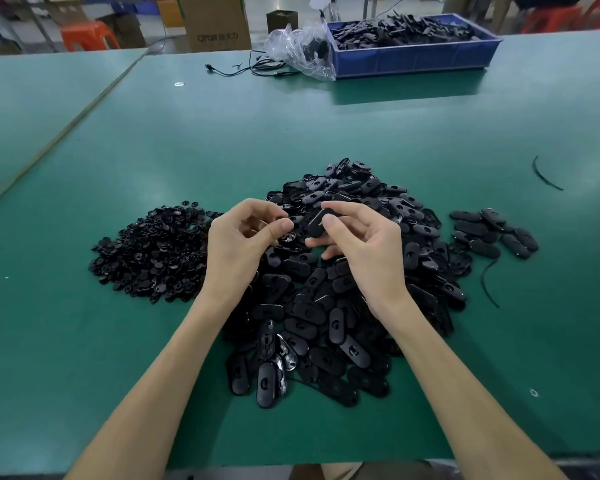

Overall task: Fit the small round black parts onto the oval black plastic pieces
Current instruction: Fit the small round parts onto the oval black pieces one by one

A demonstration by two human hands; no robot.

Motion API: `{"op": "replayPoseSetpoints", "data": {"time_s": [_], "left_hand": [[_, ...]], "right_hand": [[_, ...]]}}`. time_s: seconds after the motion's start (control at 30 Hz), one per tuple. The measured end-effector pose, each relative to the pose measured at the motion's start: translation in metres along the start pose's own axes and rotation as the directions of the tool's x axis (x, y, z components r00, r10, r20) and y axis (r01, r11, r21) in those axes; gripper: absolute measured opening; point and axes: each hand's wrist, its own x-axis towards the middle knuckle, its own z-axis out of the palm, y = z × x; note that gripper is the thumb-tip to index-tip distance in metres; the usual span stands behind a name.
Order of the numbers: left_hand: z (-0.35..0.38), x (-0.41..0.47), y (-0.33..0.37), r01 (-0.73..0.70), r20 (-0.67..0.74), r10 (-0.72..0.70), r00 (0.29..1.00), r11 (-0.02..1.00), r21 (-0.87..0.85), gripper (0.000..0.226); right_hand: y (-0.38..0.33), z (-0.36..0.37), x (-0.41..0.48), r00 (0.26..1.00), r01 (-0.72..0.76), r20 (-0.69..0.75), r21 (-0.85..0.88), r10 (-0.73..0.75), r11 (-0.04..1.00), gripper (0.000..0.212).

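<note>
1. Though hard to make out under the thumb, pinches small round part (pixel 287 238) in left hand (pixel 238 242).
2. Grips oval piece (pixel 316 224) in right hand (pixel 364 245), just beside, at 3 o'clock of it.
3. Holds both above oval pile (pixel 305 327); round-part heap (pixel 153 251) at 9 o'clock.

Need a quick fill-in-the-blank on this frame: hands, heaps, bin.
The piece in the right hand is ____ shaped.
The left hand pinches a ____ part.
The round heap lies ____ of the oval heap.
The bin is ____.
Missing: oval; round; left; blue.
</note>
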Motion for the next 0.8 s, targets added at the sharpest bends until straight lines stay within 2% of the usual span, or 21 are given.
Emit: {"op": "replayPoseSetpoints", "data": {"time_s": [0.07, 0.13, 0.5, 0.8], "left_hand": [[0.0014, -0.0013, 0.0012, 0.033, 0.023, -0.030, 0.999, 0.992, -0.122, 0.008], [0.0027, -0.0024, 0.0019, 0.062, 0.043, -0.056, 0.998, 0.983, -0.173, 0.009], [0.0063, -0.0055, 0.0086, 0.083, 0.113, -0.066, 0.991, 0.985, -0.148, 0.011], [0.0080, -0.0055, 0.0056, 0.110, 0.098, -0.098, 0.990, 0.985, -0.134, 0.008]], "right_hand": [[0.0014, -0.0006, 0.0000, 1.000, 0.008, -0.003, -0.006, -0.008, 1.000, 0.014], [0.0019, -0.0007, -0.0002, 1.000, 0.016, -0.012, -0.024, -0.016, 1.000, 0.013], [0.0027, 0.0006, -0.0028, 0.998, 0.038, -0.054, -0.109, -0.044, 0.993, 0.008], [0.0034, 0.0018, -0.0041, 0.997, 0.030, -0.061, -0.151, -0.039, 0.988, 0.008]]}}
